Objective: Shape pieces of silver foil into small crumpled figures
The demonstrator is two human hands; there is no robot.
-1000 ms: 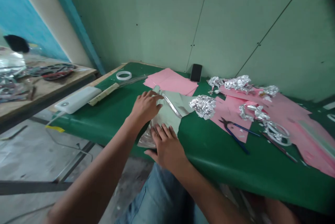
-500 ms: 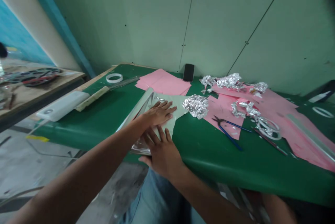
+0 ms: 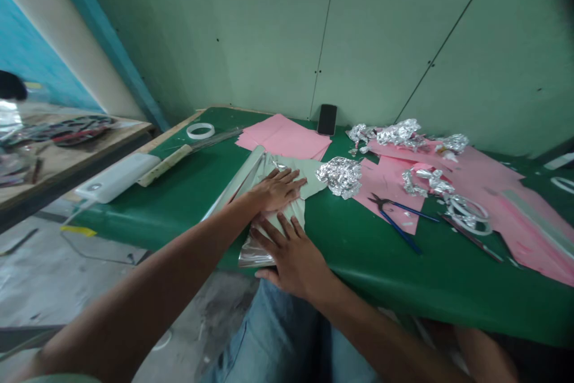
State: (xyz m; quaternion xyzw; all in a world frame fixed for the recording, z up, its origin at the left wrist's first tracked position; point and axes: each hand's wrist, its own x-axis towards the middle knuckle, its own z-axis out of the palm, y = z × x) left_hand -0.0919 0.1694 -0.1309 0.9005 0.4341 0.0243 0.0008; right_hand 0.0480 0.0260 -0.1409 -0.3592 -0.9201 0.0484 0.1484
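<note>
Seen from the head camera, a person's left hand (image 3: pixel 275 189) and right hand (image 3: pixel 291 254) press down on a folded sheet of silver foil (image 3: pixel 291 167) at the near edge of a green-topped table (image 3: pixel 368 275), the fingers (image 3: pixel 283 229) of both hands spread apart and flat, gripping nothing. A crumpled foil ball (image 3: pixel 339 177) sits just beside the sheet, and a stack of pink paper (image 3: pixel 282 135) lies beyond it. Blue-handled pliers (image 3: pixel 394 221) rest farther right, across the edge of a pink sheet (image 3: pixel 385 183).
</note>
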